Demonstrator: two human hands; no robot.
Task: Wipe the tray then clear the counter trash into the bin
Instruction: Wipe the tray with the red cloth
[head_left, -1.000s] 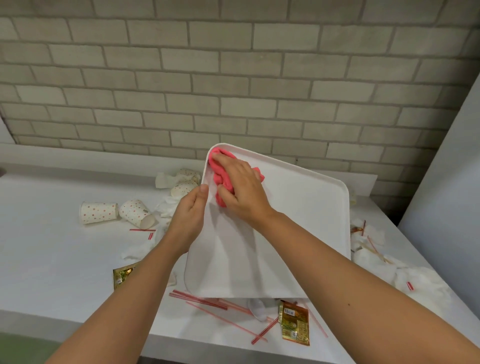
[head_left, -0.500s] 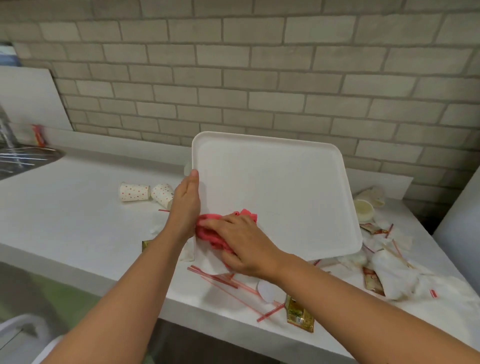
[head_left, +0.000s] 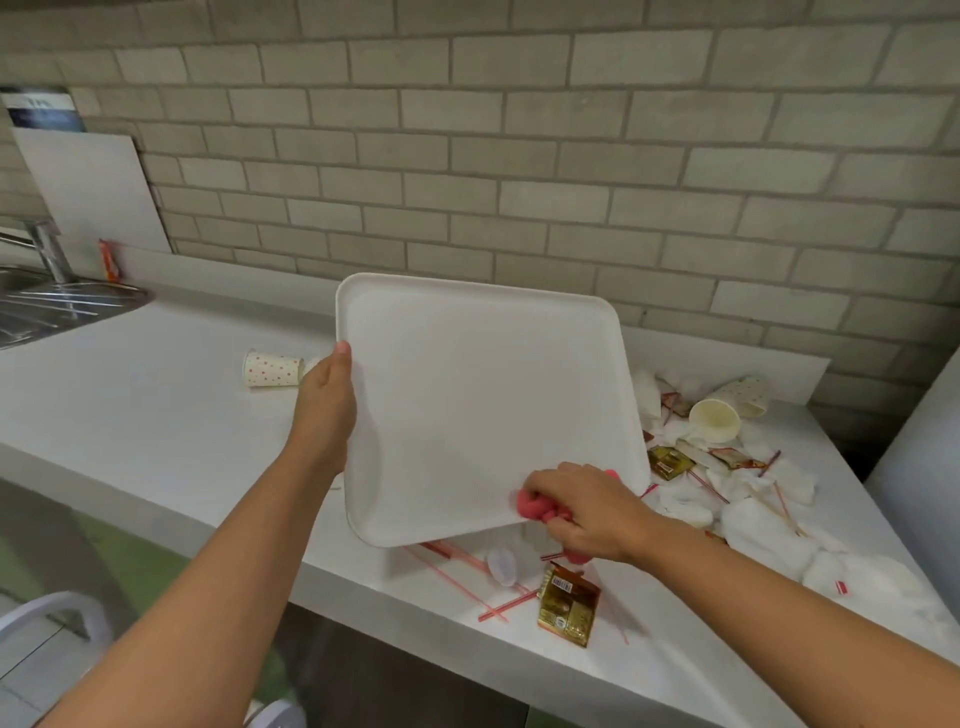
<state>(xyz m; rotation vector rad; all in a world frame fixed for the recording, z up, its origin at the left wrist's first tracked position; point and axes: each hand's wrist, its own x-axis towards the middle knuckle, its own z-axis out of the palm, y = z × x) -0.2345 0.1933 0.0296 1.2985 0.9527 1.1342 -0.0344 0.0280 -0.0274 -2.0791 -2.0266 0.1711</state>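
Note:
A white tray (head_left: 478, 395) is held tilted above the white counter (head_left: 130, 415). My left hand (head_left: 324, 410) grips its left edge, thumb on the front face. My right hand (head_left: 582, 509) clutches a bunched pink cloth (head_left: 535, 512) against the tray's lower right corner. Trash lies on the counter: red straws (head_left: 467, 577) and a gold sachet (head_left: 569, 605) below the tray, crumpled white napkins (head_left: 763, 530), paper cups (head_left: 719, 418) and sachets at the right, and a dotted paper cup (head_left: 272, 369) on its side at the left.
A steel sink (head_left: 47, 306) with a tap sits at the far left. A white board (head_left: 88, 192) leans on the brick wall. A grey panel (head_left: 919, 483) bounds the counter at the right. A white chair part (head_left: 47, 613) shows low left. No bin is in view.
My right hand has dragged the pink cloth from the tray's top left down and across to its lower right corner. The view has swung left, showing the sink.

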